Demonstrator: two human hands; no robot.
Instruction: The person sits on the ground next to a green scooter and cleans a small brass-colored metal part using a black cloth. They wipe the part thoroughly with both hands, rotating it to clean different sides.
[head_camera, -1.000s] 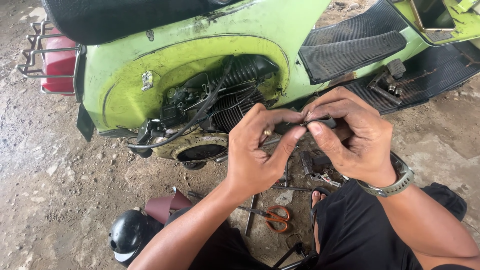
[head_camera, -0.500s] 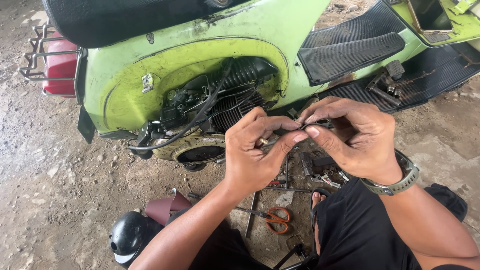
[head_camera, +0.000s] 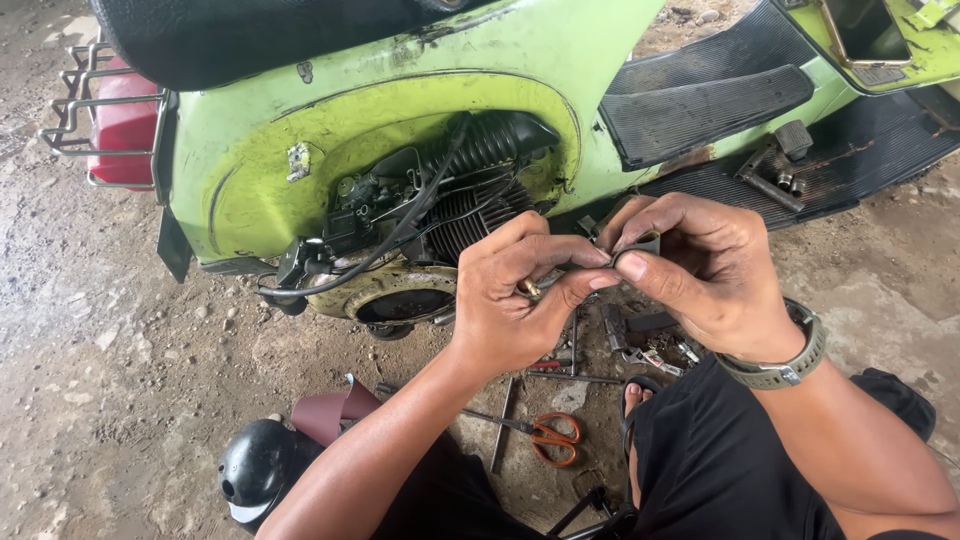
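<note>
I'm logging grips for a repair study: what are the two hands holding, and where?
The left hand and right hand pinch one small dark metal part between fingertips, one at each end; what it is cannot be told.

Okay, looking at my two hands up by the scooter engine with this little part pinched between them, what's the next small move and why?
Probably ease the left hand toward the right hand, feeding the thin piece with the brass tip into the small dark ring-shaped part. Both hands pinch it at the fingertips, nearly touching. How the pieces mate is too small to tell.

Scooter (head_camera: 400, 130) behind hands (head_camera: 610, 280); scissors (head_camera: 550, 437) probably beneath.
</note>
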